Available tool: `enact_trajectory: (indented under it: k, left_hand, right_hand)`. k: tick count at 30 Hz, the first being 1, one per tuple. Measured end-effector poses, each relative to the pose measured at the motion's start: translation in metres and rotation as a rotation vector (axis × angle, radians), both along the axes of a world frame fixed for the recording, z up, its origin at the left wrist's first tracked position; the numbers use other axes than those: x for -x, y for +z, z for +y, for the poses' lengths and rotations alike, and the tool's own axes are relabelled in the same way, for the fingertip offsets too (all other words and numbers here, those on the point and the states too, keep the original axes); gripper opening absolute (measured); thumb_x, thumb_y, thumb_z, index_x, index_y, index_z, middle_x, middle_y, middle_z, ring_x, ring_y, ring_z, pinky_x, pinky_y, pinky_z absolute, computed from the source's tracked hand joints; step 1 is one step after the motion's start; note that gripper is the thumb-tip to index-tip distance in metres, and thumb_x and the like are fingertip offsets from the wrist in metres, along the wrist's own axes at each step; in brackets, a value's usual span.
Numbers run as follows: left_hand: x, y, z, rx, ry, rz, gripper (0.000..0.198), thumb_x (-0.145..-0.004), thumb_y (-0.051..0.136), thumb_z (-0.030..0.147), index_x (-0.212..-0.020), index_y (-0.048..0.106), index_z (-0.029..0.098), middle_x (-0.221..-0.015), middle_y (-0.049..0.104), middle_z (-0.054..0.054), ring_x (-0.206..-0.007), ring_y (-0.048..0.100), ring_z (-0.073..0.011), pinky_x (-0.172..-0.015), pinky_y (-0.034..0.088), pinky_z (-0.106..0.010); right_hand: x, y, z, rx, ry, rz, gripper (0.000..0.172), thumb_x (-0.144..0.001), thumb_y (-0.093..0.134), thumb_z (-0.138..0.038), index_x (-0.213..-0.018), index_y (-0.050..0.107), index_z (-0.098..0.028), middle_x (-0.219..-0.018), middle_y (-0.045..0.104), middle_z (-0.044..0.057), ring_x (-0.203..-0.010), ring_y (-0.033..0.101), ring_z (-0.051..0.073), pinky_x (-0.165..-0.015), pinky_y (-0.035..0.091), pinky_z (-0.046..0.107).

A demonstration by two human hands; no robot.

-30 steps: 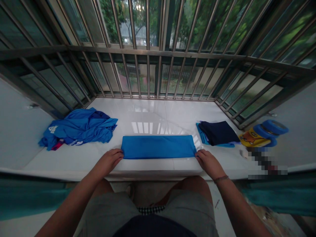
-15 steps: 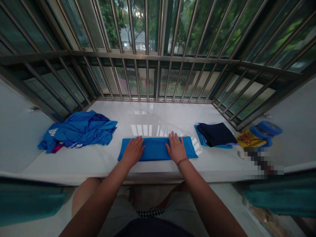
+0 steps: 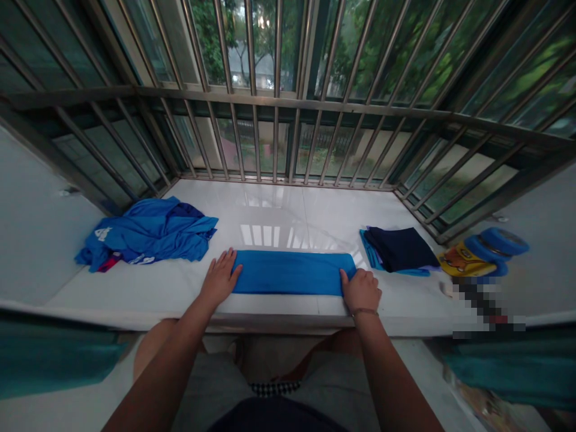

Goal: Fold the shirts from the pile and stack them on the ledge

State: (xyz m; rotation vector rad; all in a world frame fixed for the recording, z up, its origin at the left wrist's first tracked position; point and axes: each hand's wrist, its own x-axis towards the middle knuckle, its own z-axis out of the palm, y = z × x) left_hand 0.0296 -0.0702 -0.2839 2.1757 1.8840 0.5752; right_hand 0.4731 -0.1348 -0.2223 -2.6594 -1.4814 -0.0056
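Observation:
A blue garment, folded into a long narrow strip, lies across the near part of the white marble sill. My left hand rests flat at its left end, fingers stretched out and together. At the strip's right end my right hand is curled, thumb and fingers pinching the cloth's corner.
A heap of loose blue clothes lies at the sill's left. A folded stack with a dark navy piece on top sits at the right. Beyond it is a yellow and blue cartoon object. Metal window bars close off the back and sides.
Both hands were pressing flat on the middle of the strip half a second ago. They have slid outward to its two ends, and the right hand has closed on the right corner.

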Motion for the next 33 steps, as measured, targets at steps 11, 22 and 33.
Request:
enact_trajectory:
  k: [11, 22, 33]
  left_hand:
    - [0.019, 0.013, -0.011, -0.056, 0.127, -0.694, 0.047, -0.103, 0.054, 0.055, -0.132, 0.075, 0.023, -0.143, 0.077, -0.01, -0.137, 0.069, -0.0302, -0.124, 0.049, -0.049]
    - [0.008, 0.028, -0.011, 0.092, -0.082, -0.613, 0.049, -0.103, 0.052, 0.064, -0.117, 0.078, 0.026, -0.12, 0.085, -0.007, -0.113, 0.077, -0.0295, -0.103, 0.058, -0.044]
    - [0.001, 0.037, -0.013, 0.048, -0.222, -0.383, 0.042, -0.104, 0.052, 0.052, -0.117, 0.084, 0.029, -0.118, 0.085, -0.007, -0.112, 0.075, -0.0292, -0.105, 0.057, -0.046]
  right_hand:
    - [-0.05, 0.069, 0.017, 0.052, -0.061, 0.165, 0.049, -0.112, 0.053, -0.036, -0.147, 0.059, -0.002, -0.128, 0.076, 0.027, -0.116, 0.077, 0.034, -0.094, 0.056, 0.038]
    - [0.158, 0.112, 0.041, -0.158, 0.473, 0.148, 0.032, -0.109, 0.048, -0.016, -0.136, 0.065, -0.02, -0.132, 0.073, 0.012, -0.108, 0.074, 0.023, -0.087, 0.054, 0.029]
    - [0.267, 0.011, -0.032, -0.018, 1.034, 0.153, 0.027, -0.107, 0.054, -0.016, -0.13, 0.068, -0.017, -0.128, 0.073, 0.017, -0.112, 0.066, 0.03, -0.086, 0.058, 0.043]
